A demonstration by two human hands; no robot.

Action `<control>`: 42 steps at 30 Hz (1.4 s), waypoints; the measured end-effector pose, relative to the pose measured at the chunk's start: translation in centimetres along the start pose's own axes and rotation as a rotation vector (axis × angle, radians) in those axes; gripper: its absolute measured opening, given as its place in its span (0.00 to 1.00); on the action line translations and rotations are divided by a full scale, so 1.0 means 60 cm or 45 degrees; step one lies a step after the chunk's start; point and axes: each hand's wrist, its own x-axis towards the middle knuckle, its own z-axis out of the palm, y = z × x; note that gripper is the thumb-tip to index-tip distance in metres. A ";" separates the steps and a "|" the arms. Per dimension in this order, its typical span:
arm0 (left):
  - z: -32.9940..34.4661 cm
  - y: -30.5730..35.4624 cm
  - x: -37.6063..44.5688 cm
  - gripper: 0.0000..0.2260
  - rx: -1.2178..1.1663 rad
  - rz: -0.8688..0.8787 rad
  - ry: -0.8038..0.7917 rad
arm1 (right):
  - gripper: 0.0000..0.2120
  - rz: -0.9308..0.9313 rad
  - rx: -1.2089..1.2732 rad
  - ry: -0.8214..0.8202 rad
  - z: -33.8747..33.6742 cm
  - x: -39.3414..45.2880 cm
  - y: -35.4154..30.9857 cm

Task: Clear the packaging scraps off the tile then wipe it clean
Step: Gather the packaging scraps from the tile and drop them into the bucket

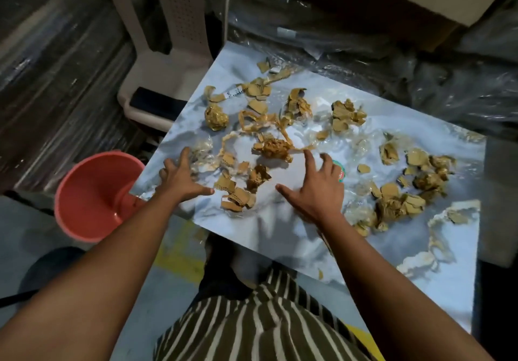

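Note:
A large glossy marble-patterned tile (pixel 283 237) lies in front of me, strewn with several brown cardboard scraps (pixel 238 192), crumpled tape balls (pixel 216 118) and clear plastic film (pixel 333 136). My left hand (pixel 182 177) hovers over the tile's left edge, fingers spread, holding nothing. My right hand (pixel 316 185) is spread flat above the tile's middle, also holding nothing. A pile of scraps lies between the two hands. More scraps (pixel 403 198) are heaped to the right. A round green-and-red sticker (pixel 340 173) peeks out beside my right hand.
A red plastic bucket (pixel 92 192) stands on the floor just left of the tile. A beige plastic chair (pixel 168 61) is behind it. Plastic-wrapped dark stacks (pixel 392 61) border the far side. A yellow line (pixel 182 259) marks the floor.

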 end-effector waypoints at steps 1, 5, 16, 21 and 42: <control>-0.003 0.003 0.003 0.61 0.035 0.016 -0.006 | 0.57 0.073 -0.004 -0.062 0.001 -0.009 0.015; -0.014 0.017 0.019 0.59 0.047 0.164 -0.024 | 0.71 0.199 -0.015 -0.401 0.026 -0.045 0.048; 0.010 0.060 0.017 0.66 0.335 0.550 -0.165 | 0.72 0.140 0.198 -0.354 0.091 -0.015 -0.117; 0.017 0.050 0.028 0.71 0.529 0.654 -0.265 | 0.72 0.166 0.112 -0.273 0.113 -0.010 -0.171; 0.015 0.087 0.009 0.22 -0.307 1.131 -0.136 | 0.26 0.025 0.592 0.166 0.141 -0.025 -0.196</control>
